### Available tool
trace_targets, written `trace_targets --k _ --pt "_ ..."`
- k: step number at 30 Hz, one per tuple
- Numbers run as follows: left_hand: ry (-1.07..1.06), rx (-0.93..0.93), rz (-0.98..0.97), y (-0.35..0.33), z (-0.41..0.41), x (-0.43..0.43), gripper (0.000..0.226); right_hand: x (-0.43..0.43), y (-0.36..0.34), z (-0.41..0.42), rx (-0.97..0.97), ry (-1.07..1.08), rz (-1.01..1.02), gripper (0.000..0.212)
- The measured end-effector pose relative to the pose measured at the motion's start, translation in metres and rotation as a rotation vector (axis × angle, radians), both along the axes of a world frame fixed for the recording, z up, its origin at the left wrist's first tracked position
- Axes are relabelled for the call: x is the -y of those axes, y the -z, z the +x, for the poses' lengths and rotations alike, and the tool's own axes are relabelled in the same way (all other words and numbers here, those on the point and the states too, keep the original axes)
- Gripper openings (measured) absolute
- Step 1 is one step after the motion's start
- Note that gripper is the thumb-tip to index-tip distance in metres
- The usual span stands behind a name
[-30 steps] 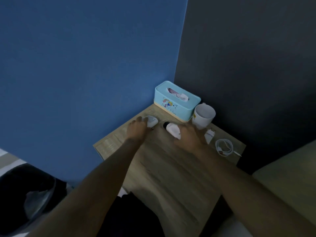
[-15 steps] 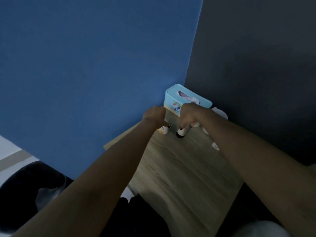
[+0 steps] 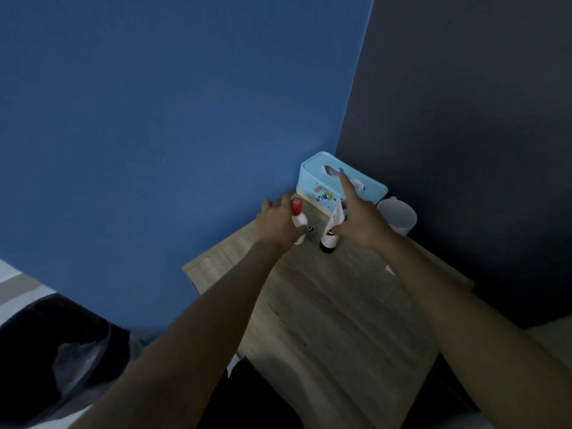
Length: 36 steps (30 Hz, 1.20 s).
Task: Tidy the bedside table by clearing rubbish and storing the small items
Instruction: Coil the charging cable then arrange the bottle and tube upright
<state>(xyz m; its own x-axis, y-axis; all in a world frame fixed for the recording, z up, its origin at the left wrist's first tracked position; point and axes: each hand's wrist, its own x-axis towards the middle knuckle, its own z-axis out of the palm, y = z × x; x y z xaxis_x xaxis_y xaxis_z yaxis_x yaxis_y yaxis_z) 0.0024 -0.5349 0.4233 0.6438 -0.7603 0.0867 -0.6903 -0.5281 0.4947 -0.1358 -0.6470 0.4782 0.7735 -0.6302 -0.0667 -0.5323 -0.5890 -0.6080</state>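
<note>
**Figure. Both hands taking up small items at the back corner of the bedside table (image 3: 325, 320).**

The left hand (image 3: 277, 226) gripped a small white bottle (image 3: 298, 219) with its red cap upward. The right hand (image 3: 359, 222) pinched a white tube (image 3: 330, 235) with its black cap downward and its index finger straight toward the tissue box (image 3: 312, 178). Whether the tube's cap touched the tabletop could not be told. One item per hand probably let both go to storage together. A white mug (image 3: 399, 218) stood beside the box, and a bin lined with a dark bag (image 3: 62, 351) sat on the floor at the left, likely for rubbish.
</note>
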Motion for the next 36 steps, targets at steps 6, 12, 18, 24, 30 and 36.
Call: trace_targets --k 6,12,18,24,30,36 --pt "-0.123 -0.064 -0.180 0.040 -0.015 -0.010 0.090 -0.023 0.040 -0.013 0.397 0.369 0.255 0.100" --pt "-0.240 -0.149 -0.285 0.072 -0.027 -0.007 0.073 -0.044 0.099 -0.012 0.482 0.562 0.237 0.045" --pt "-0.204 -0.131 -0.348 0.086 -0.013 0.019 0.071 -0.026 0.117 0.009 0.606 0.597 0.189 0.039" --pt "-0.111 -0.118 -0.314 0.085 0.019 0.056 0.069 -0.011 0.126 0.033 0.613 0.602 0.106 0.036" --pt "-0.090 -0.172 -0.382 0.090 0.027 0.062 0.063 -0.007 0.135 0.040 0.615 0.552 0.020 0.026" --pt "-0.107 -0.152 -0.347 0.091 0.025 0.068 0.096 -0.010 0.141 0.039 0.598 0.513 0.020 0.030"
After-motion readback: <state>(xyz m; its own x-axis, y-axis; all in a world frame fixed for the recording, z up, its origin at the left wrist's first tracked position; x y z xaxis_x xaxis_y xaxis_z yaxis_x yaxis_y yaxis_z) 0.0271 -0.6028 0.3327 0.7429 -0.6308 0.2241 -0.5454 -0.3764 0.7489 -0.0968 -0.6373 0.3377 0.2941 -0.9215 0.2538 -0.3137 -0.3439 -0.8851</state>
